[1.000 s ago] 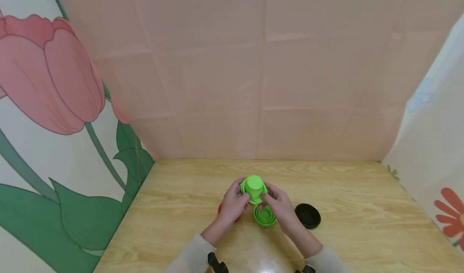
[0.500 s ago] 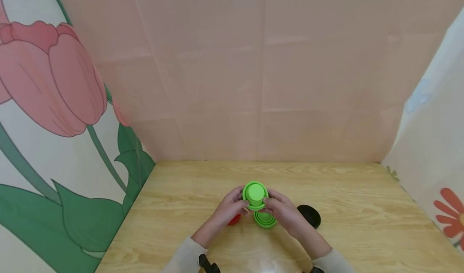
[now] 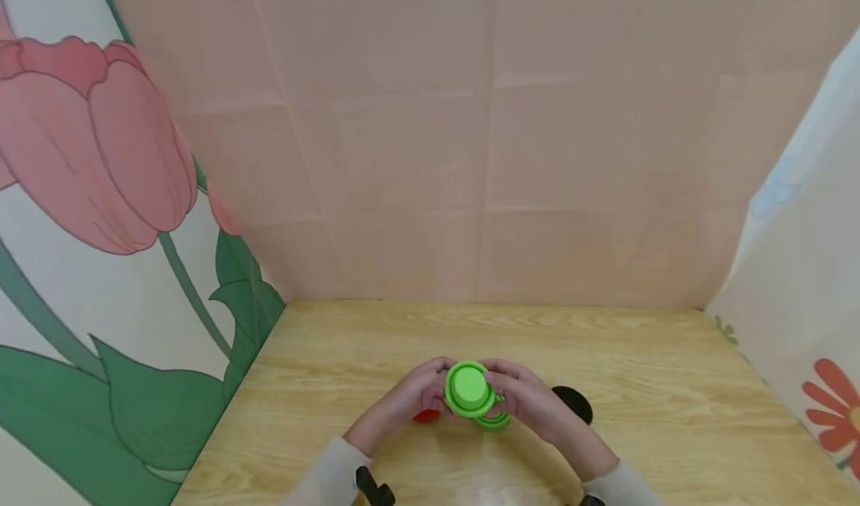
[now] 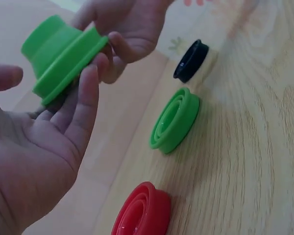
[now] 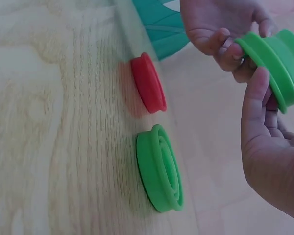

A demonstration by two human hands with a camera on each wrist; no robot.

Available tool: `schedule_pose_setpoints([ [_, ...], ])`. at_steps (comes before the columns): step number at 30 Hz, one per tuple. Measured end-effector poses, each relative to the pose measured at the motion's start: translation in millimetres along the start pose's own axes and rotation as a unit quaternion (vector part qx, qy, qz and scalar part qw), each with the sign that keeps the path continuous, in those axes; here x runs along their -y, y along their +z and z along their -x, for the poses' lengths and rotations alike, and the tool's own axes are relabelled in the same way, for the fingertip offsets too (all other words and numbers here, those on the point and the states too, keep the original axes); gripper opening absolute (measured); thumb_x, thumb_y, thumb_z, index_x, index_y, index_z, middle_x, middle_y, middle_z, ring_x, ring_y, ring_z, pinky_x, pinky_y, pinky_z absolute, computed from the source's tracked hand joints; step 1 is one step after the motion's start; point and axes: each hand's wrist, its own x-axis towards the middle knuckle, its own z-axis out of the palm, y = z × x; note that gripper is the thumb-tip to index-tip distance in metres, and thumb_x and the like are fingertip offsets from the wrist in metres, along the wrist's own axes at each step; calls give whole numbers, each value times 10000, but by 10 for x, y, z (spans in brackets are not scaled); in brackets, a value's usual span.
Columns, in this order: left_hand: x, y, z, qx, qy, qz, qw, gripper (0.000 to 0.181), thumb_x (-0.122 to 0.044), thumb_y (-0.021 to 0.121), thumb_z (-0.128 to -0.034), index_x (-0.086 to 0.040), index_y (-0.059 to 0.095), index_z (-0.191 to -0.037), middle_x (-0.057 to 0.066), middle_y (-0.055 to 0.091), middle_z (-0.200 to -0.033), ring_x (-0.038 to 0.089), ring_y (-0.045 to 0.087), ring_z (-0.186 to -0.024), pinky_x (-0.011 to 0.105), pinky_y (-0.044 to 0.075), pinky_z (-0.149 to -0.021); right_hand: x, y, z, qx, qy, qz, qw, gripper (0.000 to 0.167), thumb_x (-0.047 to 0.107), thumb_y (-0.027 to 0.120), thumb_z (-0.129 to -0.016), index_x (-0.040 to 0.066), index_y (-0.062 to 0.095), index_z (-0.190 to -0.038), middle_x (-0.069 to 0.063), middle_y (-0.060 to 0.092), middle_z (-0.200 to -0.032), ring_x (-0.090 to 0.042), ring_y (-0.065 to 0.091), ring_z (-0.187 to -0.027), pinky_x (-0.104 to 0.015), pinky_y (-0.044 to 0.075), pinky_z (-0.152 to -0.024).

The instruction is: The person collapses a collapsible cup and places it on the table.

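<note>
Both hands hold a light green collapsible cup above the table, its narrow closed end facing the head camera. Part of its wall is popped out into steps, as the left wrist view shows. On one side of the wide rim are the curled fingers of my left hand, with its thumb apart from the cup in the left wrist view. My right hand grips the opposite side, thumb on the outside. Below the held cup, a second green collapsible cup lies flattened on the table, partly hidden in the head view.
A flattened red cup lies left of the green one, mostly covered by the left hand in the head view. To the right is a flat black round piece, partly behind the right arm. The wooden table meets a pink wall covering.
Both hands have brought the green cup lower and nearer, so it now partly covers the flattened green cup. Its narrow end has tilted to face the head camera more squarely.
</note>
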Motion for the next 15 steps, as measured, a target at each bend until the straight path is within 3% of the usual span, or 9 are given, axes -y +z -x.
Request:
schedule_pose_setpoints([
  [6, 52, 74, -58, -375, -166, -323, 9986, 274, -293, 541, -1038, -24, 585, -1058, 9, 651, -924, 121, 660, -786, 327, 588, -728, -33, -19, 8, 88, 235, 167, 9995, 318, 249, 480, -1080, 33, 552, -1302, -33, 655, -1121, -124, 670, -887, -306, 580, -794],
  [11, 49, 95, -72, -324, -403, -395, 9979, 269, -283, 550, -1027, -19, 589, -1060, 22, 661, -911, 124, 659, -762, 384, 591, -754, -71, -34, -7, 215, 244, 238, 9992, 277, 264, 492, -1074, 41, 584, -1212, -13, 657, -1036, -102, 660, -813, -243, 558, -711],
  [15, 33, 76, -72, -250, -530, -576, 9966, 292, -307, 575, -1018, -26, 604, -1090, 36, 675, -949, 146, 671, -785, 451, 604, -800, -101, -45, -23, 39, 195, 663, 9976, 267, 248, 528, -1059, 31, 604, -1194, -24, 670, -1027, -107, 652, -816, -259, 556, -714],
])
